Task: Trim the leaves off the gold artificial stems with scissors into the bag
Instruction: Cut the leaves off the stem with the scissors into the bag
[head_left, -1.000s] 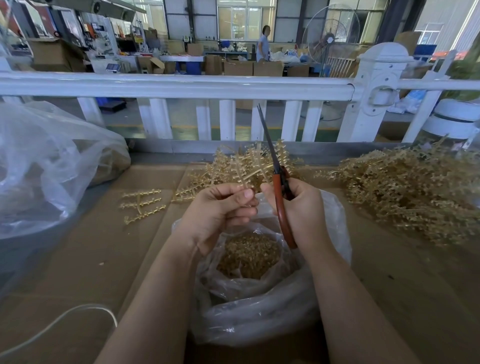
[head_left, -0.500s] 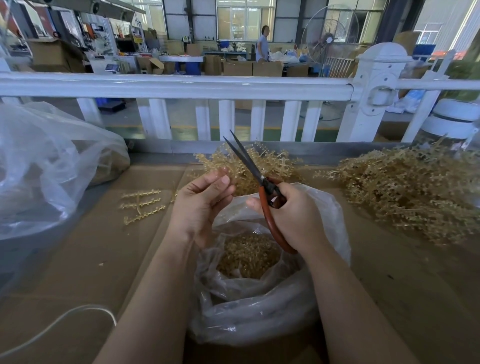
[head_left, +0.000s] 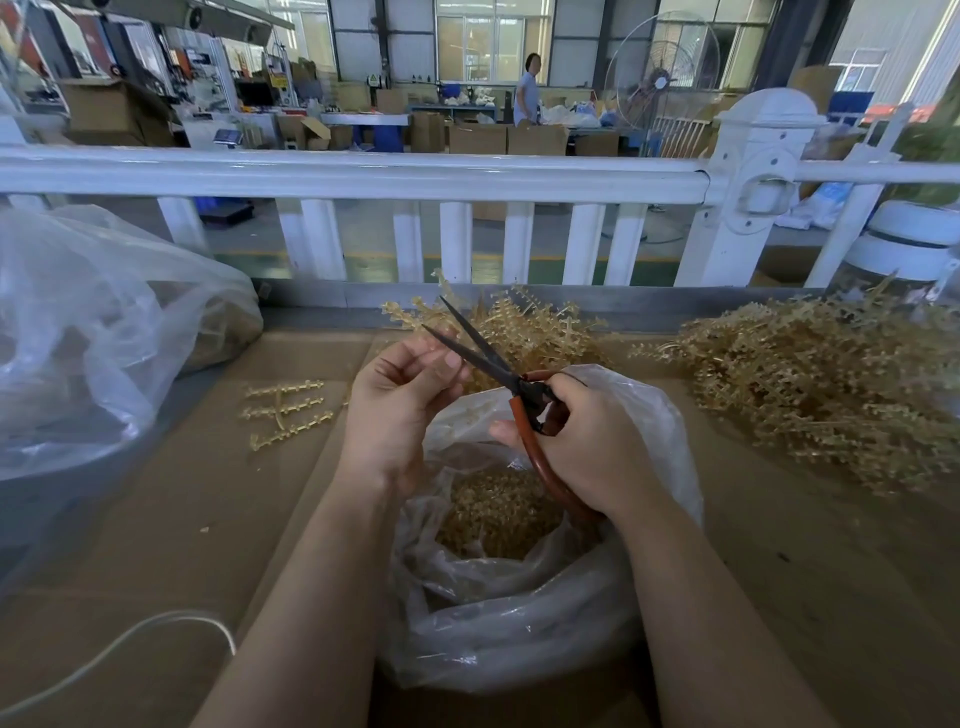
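Two bare hands work above one open clear plastic bag (head_left: 649, 415) that sits on the cardboard-covered table (head_left: 182, 493) near the person. The right hand (head_left: 587, 447) is closed around the orange handles of one pair of scissors (head_left: 498, 366); the two dark blades stand apart in a narrow V, tips pointing far and left. The left hand (head_left: 400, 400) is curled with thumb and fingertips pinched together just beside the lower blade; whatever it pinches is too small or hidden to tell. Inside the bag lies a heap of gold trimmed leaves (head_left: 498, 514).

Gold stems lie in three groups. One loose clump of gold stems (head_left: 540, 332) rests just beyond the hands, partly hidden by the scissors and the left hand. A much larger pile (head_left: 821, 384) spreads over the right side of the table. To the left of the left hand lies one small stripped piece with three short bare sprigs (head_left: 285, 413), flat on the cardboard.

A second, bigger clear bag (head_left: 104, 332) bulges at the far left. One white cable (head_left: 104, 660) curves across the near left corner. A white railing (head_left: 363, 176) runs along the far edge of the table, and beyond it are cardboard boxes, one standing fan (head_left: 660, 78) and one person (head_left: 527, 91) far off.
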